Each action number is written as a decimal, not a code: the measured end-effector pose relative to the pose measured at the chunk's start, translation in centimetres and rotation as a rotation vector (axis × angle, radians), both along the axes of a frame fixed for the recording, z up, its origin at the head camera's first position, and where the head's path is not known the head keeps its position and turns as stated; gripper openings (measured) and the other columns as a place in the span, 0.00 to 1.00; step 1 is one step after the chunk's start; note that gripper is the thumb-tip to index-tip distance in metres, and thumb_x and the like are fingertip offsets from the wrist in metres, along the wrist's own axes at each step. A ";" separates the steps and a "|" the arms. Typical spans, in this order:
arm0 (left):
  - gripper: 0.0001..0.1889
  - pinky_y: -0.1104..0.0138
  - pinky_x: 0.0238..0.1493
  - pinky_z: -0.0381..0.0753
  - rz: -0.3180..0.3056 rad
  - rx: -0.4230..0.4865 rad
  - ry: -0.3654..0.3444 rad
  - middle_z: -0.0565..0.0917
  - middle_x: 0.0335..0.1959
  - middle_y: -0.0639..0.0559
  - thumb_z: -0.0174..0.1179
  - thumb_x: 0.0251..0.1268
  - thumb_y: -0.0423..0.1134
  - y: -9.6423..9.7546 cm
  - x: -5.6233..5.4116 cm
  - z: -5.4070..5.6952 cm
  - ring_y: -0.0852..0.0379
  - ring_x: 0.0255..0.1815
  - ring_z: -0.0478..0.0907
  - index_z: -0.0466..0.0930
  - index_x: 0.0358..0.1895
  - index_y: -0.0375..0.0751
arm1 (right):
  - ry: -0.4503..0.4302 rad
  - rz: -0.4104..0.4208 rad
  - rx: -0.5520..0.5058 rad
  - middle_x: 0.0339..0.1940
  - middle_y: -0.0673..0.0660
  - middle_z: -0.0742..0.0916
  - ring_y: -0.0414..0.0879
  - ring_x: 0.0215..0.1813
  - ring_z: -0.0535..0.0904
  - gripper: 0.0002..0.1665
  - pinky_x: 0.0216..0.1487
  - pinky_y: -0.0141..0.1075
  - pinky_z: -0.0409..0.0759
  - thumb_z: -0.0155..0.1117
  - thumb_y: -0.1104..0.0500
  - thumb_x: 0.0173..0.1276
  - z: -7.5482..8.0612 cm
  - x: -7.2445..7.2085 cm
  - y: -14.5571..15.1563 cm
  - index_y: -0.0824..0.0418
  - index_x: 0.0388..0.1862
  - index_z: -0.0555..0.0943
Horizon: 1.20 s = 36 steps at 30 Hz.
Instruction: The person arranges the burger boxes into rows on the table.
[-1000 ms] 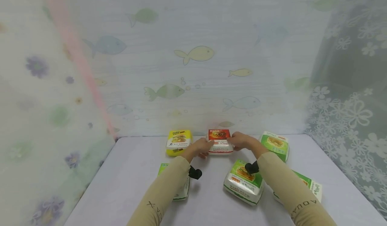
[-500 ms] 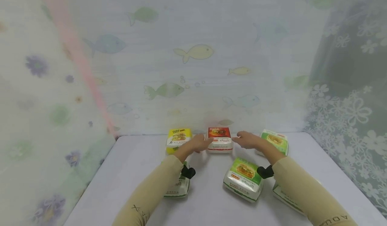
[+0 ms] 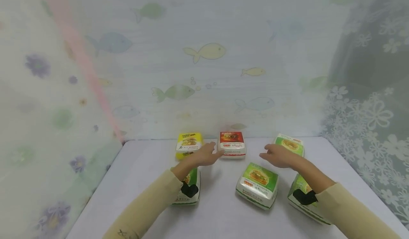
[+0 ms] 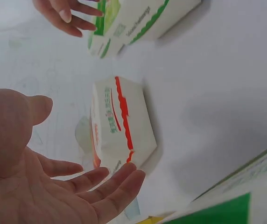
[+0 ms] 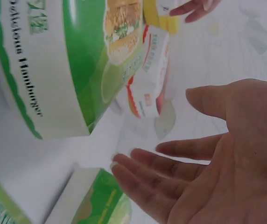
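A red-and-white hamburger box (image 3: pixel 232 146) stands at the back middle of the white table. My left hand (image 3: pixel 204 154) hovers just left of it, fingers loosely extended and holding nothing; the left wrist view shows the bare palm (image 4: pixel 26 186). Farther right, my right hand (image 3: pixel 278 156) hangs in front of the back-right green-and-white hamburger box (image 3: pixel 291 144), partly covering it. Its fingers (image 5: pixel 147 177) are spread and hold nothing in the right wrist view. A yellow box (image 3: pixel 189 142) sits behind my left hand.
Another green-and-white box (image 3: pixel 257 185) stands at the middle front. One more green box (image 3: pixel 300 193) lies under my right forearm, and a further one (image 3: pixel 191 185) is partly hidden by my left wrist. A fish-patterned curtain (image 3: pixel 204 90) hangs behind the table.
Both hands have let go of the red-and-white box and moved apart, the left hand to the left, the right hand to the right. The box stays at the back middle.
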<state>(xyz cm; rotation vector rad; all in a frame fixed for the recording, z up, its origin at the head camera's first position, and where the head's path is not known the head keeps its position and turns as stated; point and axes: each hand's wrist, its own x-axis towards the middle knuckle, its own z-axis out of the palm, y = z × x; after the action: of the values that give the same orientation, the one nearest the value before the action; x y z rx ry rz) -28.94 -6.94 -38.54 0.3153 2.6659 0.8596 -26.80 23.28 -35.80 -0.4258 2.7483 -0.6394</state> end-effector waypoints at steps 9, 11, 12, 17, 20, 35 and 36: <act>0.38 0.46 0.71 0.70 -0.078 0.096 -0.034 0.70 0.73 0.39 0.51 0.79 0.59 1.4 2.9 0.1 0.42 0.76 0.65 0.57 0.80 0.37 | 0.007 -0.005 -0.007 0.52 0.74 0.84 0.70 0.56 0.80 0.35 0.50 0.56 0.83 0.55 0.50 0.80 0.1 3.2 2.4 0.81 0.66 0.68; 0.38 0.46 0.69 0.72 -0.104 0.118 -0.044 0.71 0.72 0.38 0.51 0.79 0.58 1.9 3.6 -0.2 0.41 0.74 0.67 0.58 0.79 0.36 | -0.004 -0.010 -0.010 0.53 0.74 0.84 0.70 0.56 0.80 0.36 0.50 0.56 0.83 0.56 0.49 0.80 -0.3 3.8 2.7 0.82 0.67 0.67; 0.37 0.47 0.69 0.73 -0.113 0.123 -0.056 0.72 0.72 0.38 0.51 0.79 0.58 2.2 3.9 -0.4 0.42 0.74 0.67 0.58 0.79 0.36 | -0.005 -0.014 -0.010 0.52 0.73 0.84 0.70 0.56 0.80 0.37 0.50 0.56 0.83 0.56 0.49 0.79 -0.5 4.1 2.8 0.82 0.67 0.67; 0.37 0.48 0.66 0.75 -0.130 0.110 -0.112 0.75 0.69 0.41 0.52 0.78 0.59 3.7 5.5 -1.2 0.43 0.71 0.71 0.60 0.78 0.37 | -0.028 -0.028 -0.023 0.54 0.75 0.82 0.67 0.55 0.81 0.39 0.50 0.56 0.83 0.57 0.47 0.79 -1.3 5.6 2.8 0.82 0.67 0.67; 0.36 0.48 0.65 0.76 -0.136 0.104 -0.123 0.76 0.67 0.42 0.52 0.78 0.58 4.6 6.0 -1.6 0.45 0.69 0.72 0.62 0.77 0.37 | -0.062 -0.037 -0.063 0.55 0.76 0.82 0.59 0.47 0.84 0.38 0.46 0.52 0.84 0.58 0.48 0.79 -1.5 6.4 2.5 0.82 0.66 0.68; 0.28 0.57 0.51 0.81 -0.188 0.133 -0.175 0.80 0.58 0.47 0.53 0.78 0.57 6.5 7.0 -3.9 0.54 0.53 0.77 0.73 0.69 0.41 | -0.079 -0.034 -0.066 0.33 0.54 0.82 0.45 0.34 0.77 0.19 0.34 0.41 0.77 0.61 0.51 0.77 -2.8 7.3 1.9 0.69 0.49 0.78; 0.28 0.57 0.50 0.81 -0.187 0.129 -0.172 0.80 0.58 0.47 0.53 0.78 0.57 6.5 7.1 -3.9 0.55 0.53 0.77 0.73 0.69 0.41 | -0.072 -0.024 -0.062 0.35 0.55 0.83 0.46 0.35 0.78 0.21 0.35 0.42 0.78 0.61 0.51 0.77 -2.8 7.3 2.0 0.70 0.50 0.78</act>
<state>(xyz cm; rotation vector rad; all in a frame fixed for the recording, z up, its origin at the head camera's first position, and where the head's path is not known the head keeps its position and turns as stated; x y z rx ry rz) -21.80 -0.42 -42.41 0.4900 2.3851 0.9544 -19.48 25.26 -38.62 -0.3771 2.6756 -0.7328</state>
